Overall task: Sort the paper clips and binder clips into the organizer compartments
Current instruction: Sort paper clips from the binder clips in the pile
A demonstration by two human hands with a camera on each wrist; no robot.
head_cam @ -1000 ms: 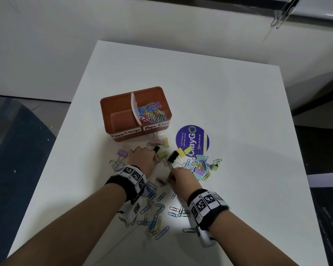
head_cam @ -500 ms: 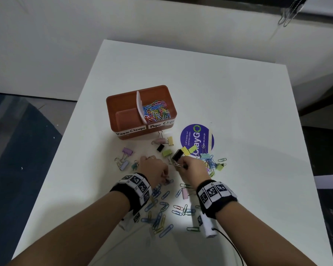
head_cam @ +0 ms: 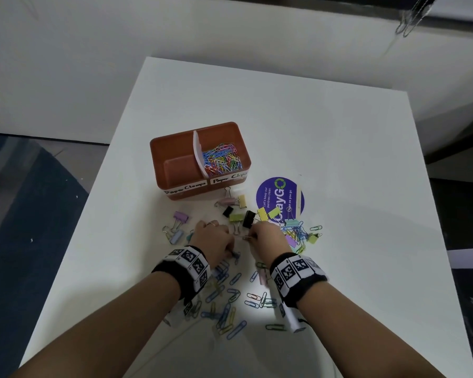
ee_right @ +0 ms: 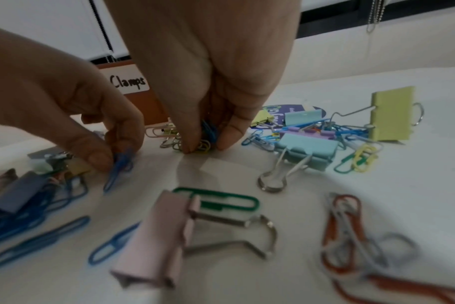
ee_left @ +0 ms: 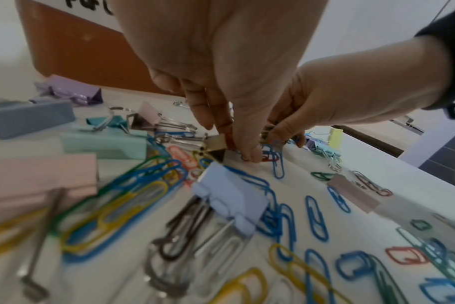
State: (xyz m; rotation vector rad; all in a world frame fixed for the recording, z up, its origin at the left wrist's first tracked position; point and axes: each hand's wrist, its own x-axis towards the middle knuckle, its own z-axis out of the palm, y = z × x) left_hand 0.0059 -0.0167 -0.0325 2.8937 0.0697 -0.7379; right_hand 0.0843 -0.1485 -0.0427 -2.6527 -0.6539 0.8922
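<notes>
Both hands have been sliding toward the table's [head_cam: 339, 148] middle, the right hand [head_cam: 268, 240] now bunching paper clips [ee_right: 207, 133] and the left hand [head_cam: 212, 240] pinching a blue paper clip [ee_right: 118, 170], bound for the organizer [head_cam: 175, 154] beyond.

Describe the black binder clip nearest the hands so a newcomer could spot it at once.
Start at the orange organizer on the white table, then drop to the loose clips in front of it. The black binder clip lies just beyond the right hand, left of the purple sticker; it is the larger of two black clips among pastel ones.
</notes>
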